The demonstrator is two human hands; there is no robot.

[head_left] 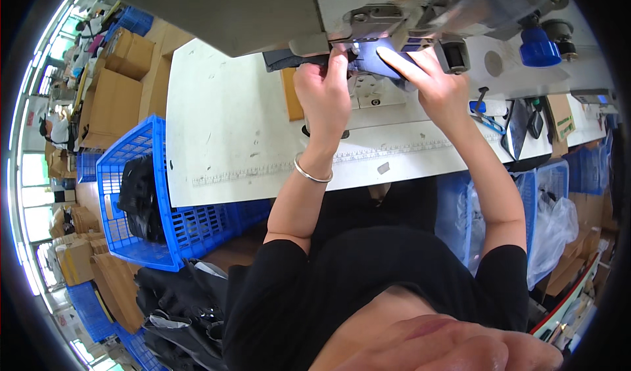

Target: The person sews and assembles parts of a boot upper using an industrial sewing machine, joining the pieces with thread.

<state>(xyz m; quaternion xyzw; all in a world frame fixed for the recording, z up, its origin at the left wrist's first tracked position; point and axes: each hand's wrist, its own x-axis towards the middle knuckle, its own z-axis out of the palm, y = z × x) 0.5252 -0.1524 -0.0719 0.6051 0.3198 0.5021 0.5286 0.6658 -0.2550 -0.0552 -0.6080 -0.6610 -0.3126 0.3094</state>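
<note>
Under the sewing machine head [263, 16], a dark fabric piece [378, 60] lies in the bright lamp light around the needle. My left hand [325, 91] is closed on the fabric's left part, its thumb close to the needle area and its other fingers curled. Part of the dark cloth [289, 60] sticks out to the left of that hand. On the right, my right hand [437, 85] rests on the fabric with fingers stretched out and apart. The machine hides some fingertips and the exact stitching point.
The white sewing table [223, 127] has a ruler strip [263, 172] along its near edge. Blue-handled tool [490, 122] and dark phone-like slab [516, 131] lie at right. A blue crate [164, 193] with black items stands left, above piled black bags [181, 312]. Blue bins [453, 206] stand right.
</note>
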